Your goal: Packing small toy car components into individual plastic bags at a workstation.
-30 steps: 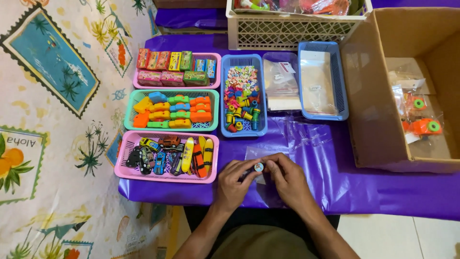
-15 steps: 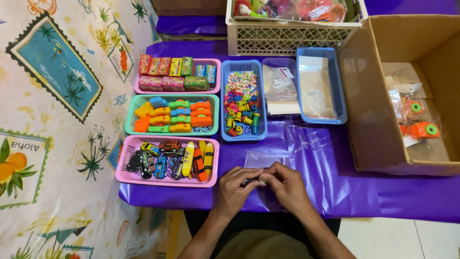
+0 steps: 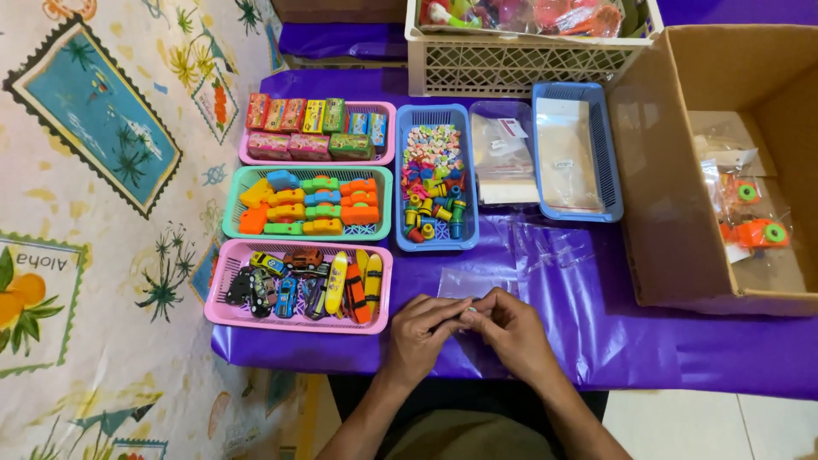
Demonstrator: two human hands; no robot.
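Observation:
My left hand (image 3: 423, 334) and my right hand (image 3: 509, 330) meet fingertip to fingertip at the near edge of the purple-covered table (image 3: 596, 332). Between the fingertips they pinch a small object (image 3: 465, 316), mostly hidden, over a clear plastic bag (image 3: 464, 283) lying flat under the hands. Just left of my left hand sits a pink basket (image 3: 223, 313) of toy cars and small skateboards. A blue basket (image 3: 467, 238) of tiny colourful pieces stands beyond the hands.
A green basket (image 3: 232, 223) of chunky toy vehicles and a pink basket (image 3: 388, 106) of small boxes lie further left. Clear bags (image 3: 503, 162), a second blue basket (image 3: 607, 162), a white crate (image 3: 511, 60) and a cardboard box (image 3: 673, 204) holding bagged orange toys (image 3: 758, 232) fill the back and right.
A second ago a small round piece showed between my fingertips; my fingers have since closed over it and it is hidden. The hands stayed at the same place.

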